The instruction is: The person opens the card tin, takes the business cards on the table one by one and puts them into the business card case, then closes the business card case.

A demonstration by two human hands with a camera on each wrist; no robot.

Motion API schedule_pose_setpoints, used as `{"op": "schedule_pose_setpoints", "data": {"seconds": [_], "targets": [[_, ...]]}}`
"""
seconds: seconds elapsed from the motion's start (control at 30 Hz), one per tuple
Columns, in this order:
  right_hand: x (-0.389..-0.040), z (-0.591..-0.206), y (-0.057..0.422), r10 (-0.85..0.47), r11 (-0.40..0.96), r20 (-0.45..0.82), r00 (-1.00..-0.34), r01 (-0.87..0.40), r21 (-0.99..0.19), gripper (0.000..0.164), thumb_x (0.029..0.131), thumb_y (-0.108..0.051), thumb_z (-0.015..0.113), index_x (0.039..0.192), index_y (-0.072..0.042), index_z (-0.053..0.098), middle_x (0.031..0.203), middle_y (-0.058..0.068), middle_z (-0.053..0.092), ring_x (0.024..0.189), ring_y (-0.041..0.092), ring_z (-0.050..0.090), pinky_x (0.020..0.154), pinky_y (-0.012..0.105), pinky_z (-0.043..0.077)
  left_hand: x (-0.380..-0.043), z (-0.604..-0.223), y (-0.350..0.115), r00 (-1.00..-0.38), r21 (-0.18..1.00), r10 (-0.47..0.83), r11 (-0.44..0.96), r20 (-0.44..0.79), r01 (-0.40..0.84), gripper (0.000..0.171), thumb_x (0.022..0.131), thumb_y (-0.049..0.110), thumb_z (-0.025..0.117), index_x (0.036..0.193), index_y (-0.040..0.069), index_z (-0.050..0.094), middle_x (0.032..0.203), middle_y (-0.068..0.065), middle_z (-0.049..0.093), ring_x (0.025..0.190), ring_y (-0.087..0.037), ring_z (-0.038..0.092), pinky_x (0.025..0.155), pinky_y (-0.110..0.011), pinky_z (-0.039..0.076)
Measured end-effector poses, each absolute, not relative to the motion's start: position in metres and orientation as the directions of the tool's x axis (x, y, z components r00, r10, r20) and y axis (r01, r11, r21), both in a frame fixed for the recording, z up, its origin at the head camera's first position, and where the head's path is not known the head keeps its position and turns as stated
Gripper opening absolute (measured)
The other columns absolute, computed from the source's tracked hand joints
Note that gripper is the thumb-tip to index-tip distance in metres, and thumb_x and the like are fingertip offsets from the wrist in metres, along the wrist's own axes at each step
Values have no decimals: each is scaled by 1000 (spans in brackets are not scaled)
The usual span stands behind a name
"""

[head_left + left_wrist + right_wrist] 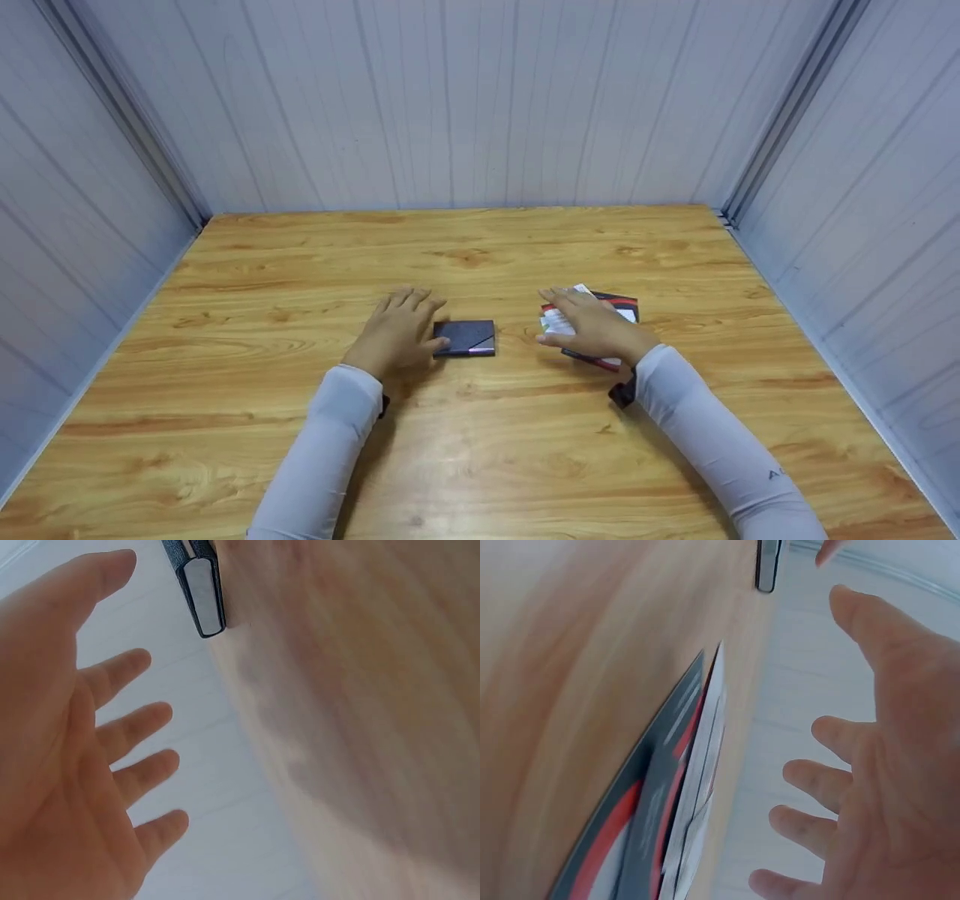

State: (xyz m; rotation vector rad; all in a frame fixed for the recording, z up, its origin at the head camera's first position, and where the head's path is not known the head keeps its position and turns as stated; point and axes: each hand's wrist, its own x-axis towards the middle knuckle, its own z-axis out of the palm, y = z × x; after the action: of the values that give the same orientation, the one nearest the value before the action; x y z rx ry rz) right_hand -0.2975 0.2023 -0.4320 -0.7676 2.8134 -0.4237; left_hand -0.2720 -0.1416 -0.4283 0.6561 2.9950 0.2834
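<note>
A flat dark card case [466, 336] with a slanted flap lies in the middle of the tabletop; its narrow pale end [204, 596] shows in the left wrist view. My left hand [396, 330] hovers just left of it, fingers spread, the thumb overlapping the case's edge in the head view. To the right lies a loose pile of black, red and white cards [624, 306], fanned unevenly, also seen edge-on as stacked cards [676, 795] in the right wrist view. Above this pile my right hand [589, 326] is held with fingers apart, covering part of it. Both palms hold nothing.
The wood-grain table [465, 450] is bounded by a pale panelled back wall [450, 105] and by side walls at left and right. Light sleeves cover both forearms, and a dark band [622, 391] sits at the right wrist.
</note>
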Motion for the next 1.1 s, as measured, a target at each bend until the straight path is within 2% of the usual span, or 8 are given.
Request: {"op": "schedule_pose_setpoints", "data": {"seconds": [0.13,0.2,0.33,0.4,0.53,0.77,0.97,1.1], "targets": [[-303,-432,190,-550,804,-112,-828,-488,-340,89,94,-64,58,161,-17,25,162,11,27,149,32,23,117,57,20,-274,-428,-136,-884,161,468,874,-19,459,66,96,50,65,150,16,48,156,-11,39,146,-33,30,119,-54,17],[-307,-432,184,-571,790,-119,-812,-505,-349,87,94,-60,61,160,-15,27,162,12,28,148,33,24,118,55,22,-274,-429,-134,-875,149,484,866,-10,477,61,95,48,68,145,16,55,150,-9,47,141,-31,39,118,-52,23],[-315,-435,172,-627,749,-124,-769,-551,-369,86,94,-55,65,159,-13,29,161,13,30,147,34,26,117,54,23,-275,-430,-131,-864,152,502,853,24,500,50,89,41,77,132,17,68,131,-3,62,123,-24,55,110,-46,37],[-319,-437,169,-653,727,-120,-748,-574,-377,86,94,-54,66,159,-11,31,160,13,31,146,34,27,117,52,24,-274,-430,-129,-860,163,508,846,41,507,46,87,37,80,127,17,71,122,-1,66,113,-22,59,104,-44,42],[-326,-442,163,-692,695,-110,-713,-617,-370,84,94,-53,67,156,-7,35,158,12,35,146,32,29,118,48,25,-275,-429,-127,-852,170,520,835,63,523,43,85,34,82,123,15,74,113,-1,68,102,-20,62,96,-42,47],[-329,-446,153,-726,667,-82,-683,-669,-329,75,93,-52,67,149,-6,48,150,13,44,140,33,38,116,47,29,-274,-429,-125,-851,177,522,833,64,524,40,82,31,83,118,15,76,105,-1,66,89,-15,58,83,-36,50],[-326,-446,145,-713,672,-70,-697,-652,-352,69,91,-52,71,142,-9,56,135,10,52,126,28,46,106,43,39,-274,-430,-123,-871,273,491,835,22,478,39,80,21,84,117,13,75,105,0,63,87,-13,57,80,-32,50],[-326,-448,142,-707,674,-79,-703,-635,-378,64,92,-52,69,141,-11,58,128,7,52,118,23,47,99,40,42,-274,-428,-122,-879,286,477,843,-7,455,40,79,18,85,118,13,74,105,0,62,88,-13,57,81,-32,50]]}}
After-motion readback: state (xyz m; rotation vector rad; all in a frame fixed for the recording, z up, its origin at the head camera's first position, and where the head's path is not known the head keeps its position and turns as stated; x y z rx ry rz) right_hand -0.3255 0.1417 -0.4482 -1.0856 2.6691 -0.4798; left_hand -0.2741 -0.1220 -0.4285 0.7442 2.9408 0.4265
